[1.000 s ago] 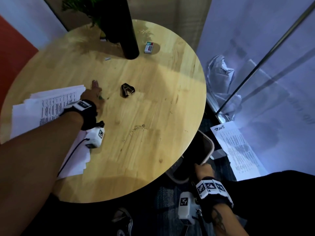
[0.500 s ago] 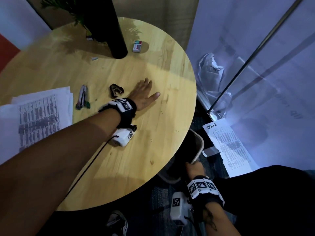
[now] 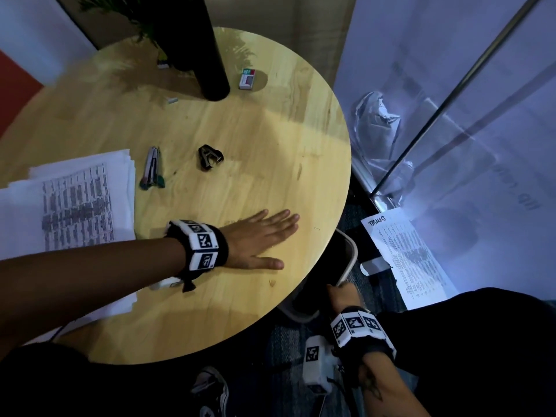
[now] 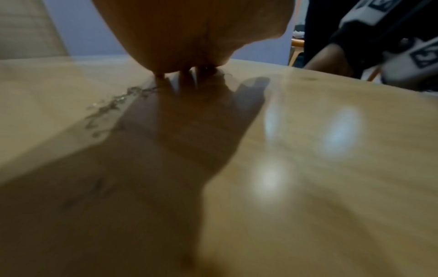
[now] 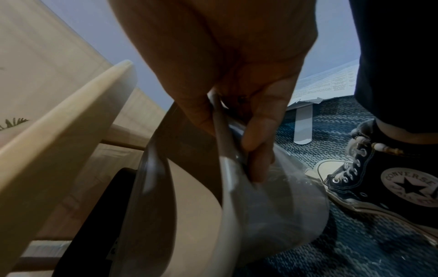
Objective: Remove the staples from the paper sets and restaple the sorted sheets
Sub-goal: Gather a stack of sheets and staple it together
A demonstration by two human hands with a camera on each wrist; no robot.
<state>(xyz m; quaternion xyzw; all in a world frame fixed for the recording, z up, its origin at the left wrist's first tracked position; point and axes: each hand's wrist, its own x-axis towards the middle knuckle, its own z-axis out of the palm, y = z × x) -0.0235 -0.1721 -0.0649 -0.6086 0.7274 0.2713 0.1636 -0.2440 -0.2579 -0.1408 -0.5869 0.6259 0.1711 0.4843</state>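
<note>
My left hand (image 3: 264, 236) lies flat on the round wooden table (image 3: 240, 121), fingers straight and pointing at its right edge; in the left wrist view loose staples (image 4: 111, 106) lie beside the fingertips (image 4: 187, 76). The silver stapler (image 3: 152, 170) and the black staple remover (image 3: 210, 156) lie further back. Printed paper stacks (image 3: 72, 206) sit at the left. My right hand (image 3: 341, 296) grips the rim of a grey waste bin (image 3: 349, 260) held below the table's edge; in the right wrist view thumb and fingers (image 5: 258, 129) pinch the bin rim (image 5: 227, 159).
A small staple box (image 3: 248, 79) and a black plant pot (image 3: 195, 46) stand at the back of the table. A printed sheet (image 3: 406, 254) lies on the carpet at the right, near a metal pole (image 3: 451, 94). My black sneaker (image 5: 391, 180) is beside the bin.
My left hand left the stapler beside the papers and swept flat across the table toward its right edge. The right hand stayed on the bin rim under that edge.
</note>
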